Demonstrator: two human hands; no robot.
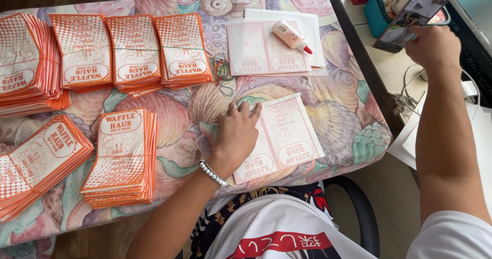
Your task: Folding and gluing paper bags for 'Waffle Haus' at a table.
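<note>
Left hand lies flat, fingers spread, on a pale, faintly printed paper sheet.

Orange-and-white dotted paper bags; my pale pink dotted sheet; pastel seashell-print tablecloth; cream glue bottle, red cap; my white bead bracelet; teal box.

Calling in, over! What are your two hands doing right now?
Left hand flat on the pale paper sheet on the table. Right hand holding up a phone. Glue bottle lies apart, nothing blocking.
</note>
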